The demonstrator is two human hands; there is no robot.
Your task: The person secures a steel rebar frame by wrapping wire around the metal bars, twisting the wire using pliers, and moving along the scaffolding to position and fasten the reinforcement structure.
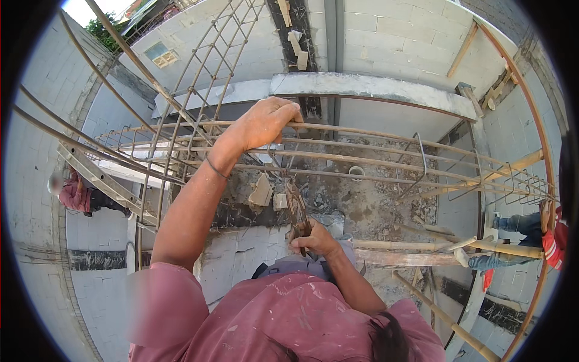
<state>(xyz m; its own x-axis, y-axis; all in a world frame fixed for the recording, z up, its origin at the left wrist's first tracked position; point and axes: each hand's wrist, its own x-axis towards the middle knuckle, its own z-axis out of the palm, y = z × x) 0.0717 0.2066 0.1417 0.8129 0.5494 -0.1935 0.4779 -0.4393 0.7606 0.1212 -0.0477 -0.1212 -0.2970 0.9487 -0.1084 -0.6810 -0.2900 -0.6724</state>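
Note:
My left hand reaches across a horizontal rebar cage and is curled over its far long bar. In my right hand, close to my waist, are rusty end-cutting pincers held by both handles. Their jaws point away from me and meet the near long bar, by a steel stirrup. Whether wire is between the jaws is too small to tell. Further right, another stirrup hangs tilted around the bars. My left palm and some fingertips are hidden.
An upright rebar column cage crosses at left, with long bent bars beside it. One person is at lower left, another by bamboo poles at right. Rubble ground lies far below. A concrete beam spans ahead.

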